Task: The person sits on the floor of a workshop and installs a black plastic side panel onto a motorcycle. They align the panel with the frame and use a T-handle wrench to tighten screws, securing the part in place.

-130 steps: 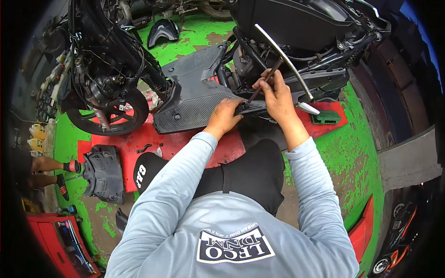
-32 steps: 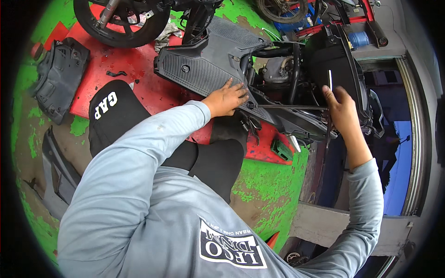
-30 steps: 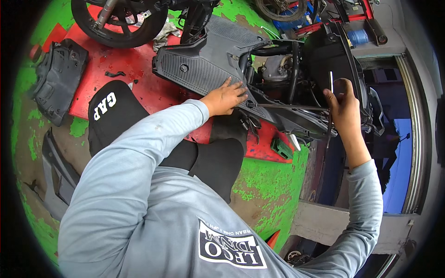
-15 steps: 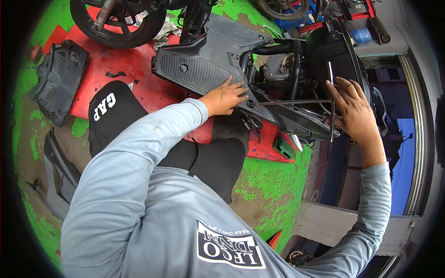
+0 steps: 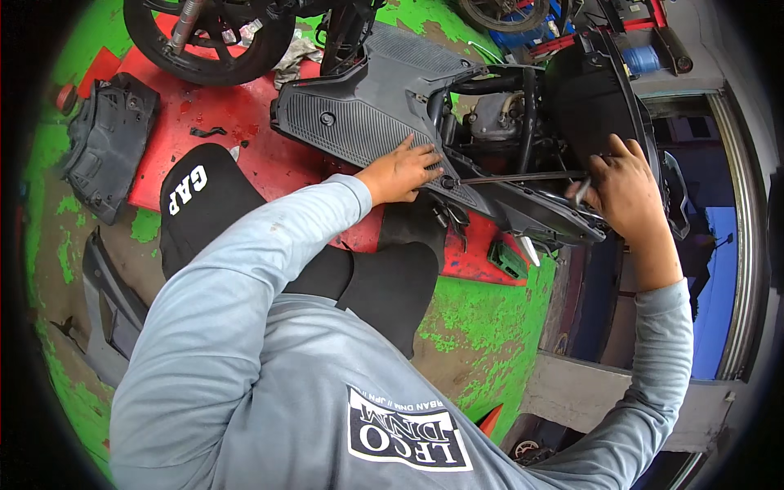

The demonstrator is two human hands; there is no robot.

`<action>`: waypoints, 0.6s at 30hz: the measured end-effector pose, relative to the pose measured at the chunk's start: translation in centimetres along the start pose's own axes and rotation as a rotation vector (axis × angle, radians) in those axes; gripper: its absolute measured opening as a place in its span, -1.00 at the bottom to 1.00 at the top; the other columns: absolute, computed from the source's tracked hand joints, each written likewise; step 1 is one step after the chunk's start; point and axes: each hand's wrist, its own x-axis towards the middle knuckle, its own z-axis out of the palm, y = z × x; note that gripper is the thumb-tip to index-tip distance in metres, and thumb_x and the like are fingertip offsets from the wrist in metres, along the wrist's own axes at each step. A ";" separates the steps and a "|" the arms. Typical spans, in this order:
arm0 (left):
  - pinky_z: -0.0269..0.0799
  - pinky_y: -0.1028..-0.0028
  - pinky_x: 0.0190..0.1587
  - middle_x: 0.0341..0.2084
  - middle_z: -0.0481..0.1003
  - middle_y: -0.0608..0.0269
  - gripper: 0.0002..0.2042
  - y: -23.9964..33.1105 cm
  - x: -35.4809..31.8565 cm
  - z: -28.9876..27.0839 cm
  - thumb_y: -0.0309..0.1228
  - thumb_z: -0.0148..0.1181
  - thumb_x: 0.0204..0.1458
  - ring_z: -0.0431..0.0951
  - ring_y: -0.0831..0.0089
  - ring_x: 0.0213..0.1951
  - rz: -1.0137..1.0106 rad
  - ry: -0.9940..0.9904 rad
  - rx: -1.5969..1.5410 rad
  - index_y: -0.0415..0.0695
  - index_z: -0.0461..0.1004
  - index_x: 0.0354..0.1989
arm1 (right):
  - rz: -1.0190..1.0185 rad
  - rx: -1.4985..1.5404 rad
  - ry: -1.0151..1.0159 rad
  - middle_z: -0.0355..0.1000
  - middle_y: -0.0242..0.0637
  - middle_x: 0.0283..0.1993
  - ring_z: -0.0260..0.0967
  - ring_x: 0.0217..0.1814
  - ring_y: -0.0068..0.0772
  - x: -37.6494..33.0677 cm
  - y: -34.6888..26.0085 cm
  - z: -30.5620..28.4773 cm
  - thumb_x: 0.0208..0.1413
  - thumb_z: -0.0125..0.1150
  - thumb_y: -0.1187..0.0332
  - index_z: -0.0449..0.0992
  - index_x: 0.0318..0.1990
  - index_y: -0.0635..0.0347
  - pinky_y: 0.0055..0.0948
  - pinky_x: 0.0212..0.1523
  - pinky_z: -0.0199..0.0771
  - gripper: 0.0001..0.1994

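Note:
My left hand (image 5: 400, 173) lies with outstretched fingers on the ribbed dark grey floorboard (image 5: 347, 126) of a scooter, beside the head end of a long T-handle wrench (image 5: 523, 177). That end meets a round recess at the panel's edge; the fastener inside is hidden. At the other end, my right hand (image 5: 627, 196) closes its fingers round the crossbar, which now points partly toward me. Behind the shaft, bare frame tubes and the engine (image 5: 494, 118) show between the floorboard and the black rear body (image 5: 580, 98).
The scooter stands on a red platform (image 5: 184, 175) with its front wheel (image 5: 208, 49) at far left. Removed grey body panels (image 5: 110, 147) lie to the left. A green block-shaped piece (image 5: 508, 260) sits near the platform's right corner. A blue container (image 5: 641, 60) stands at back right.
My right hand has turned the wrench's crossbar from lying across the view to pointing partly toward me, and its fingers have curled in. My left hand stays on the floorboard.

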 end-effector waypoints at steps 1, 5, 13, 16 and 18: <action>-0.05 -0.18 0.51 0.37 0.32 0.17 -0.23 0.0 -0.1 0.0 -0.36 0.49 -0.20 0.20 0.12 0.46 0.001 0.006 0.003 -0.02 0.44 0.34 | 0.056 0.030 -0.010 0.46 -0.06 -0.42 0.41 -0.16 0.00 0.0 0.2 0.6 0.15 0.23 -0.18 0.58 -0.29 0.32 -0.14 -0.05 0.38 -0.42; -0.05 -0.19 0.51 0.35 0.34 0.16 -0.25 0.2 0.0 -0.2 -0.30 0.48 -0.17 0.22 0.14 0.45 0.002 0.007 0.018 -0.02 0.44 0.33 | 0.494 0.508 -0.216 0.32 -0.13 -0.71 0.35 -0.60 -0.14 0.3 -0.6 1.1 0.25 0.02 -0.37 0.51 -0.64 0.32 -0.20 -0.37 0.41 -0.19; 0.47 0.11 0.11 -0.07 0.60 -0.06 -0.51 6.1 7.4 -4.9 0.01 0.21 0.21 0.59 -0.06 0.02 0.060 0.230 -0.647 -0.12 0.52 0.13 | 0.764 0.786 -0.135 0.32 -0.16 -0.74 0.37 -0.63 -0.30 1.7 -1.5 0.7 0.32 -0.02 -0.33 0.58 -0.59 0.36 -0.26 -0.44 0.38 -0.18; 0.47 0.05 -0.03 -0.24 0.63 -0.05 -0.67 6.2 10.2 -8.1 -0.09 0.11 0.30 0.62 -0.11 -0.12 0.098 0.114 -0.678 -0.09 0.55 -0.03 | 0.679 0.647 -0.036 0.29 -0.12 -0.72 0.40 -0.60 -0.25 0.9 -0.6 2.1 0.36 0.00 -0.23 0.61 -0.41 0.39 -0.22 -0.43 0.36 -0.29; 0.47 0.06 -0.07 -0.28 0.63 0.00 -0.68 6.6 11.3 -9.3 -0.08 0.11 0.30 0.63 -0.06 -0.14 0.145 -0.002 -0.681 -0.07 0.55 -0.04 | 0.652 0.629 0.084 0.28 -0.12 -0.72 0.40 -0.60 -0.24 -0.1 -0.3 4.5 0.38 0.00 -0.19 0.61 -0.33 0.40 -0.22 -0.45 0.34 -0.32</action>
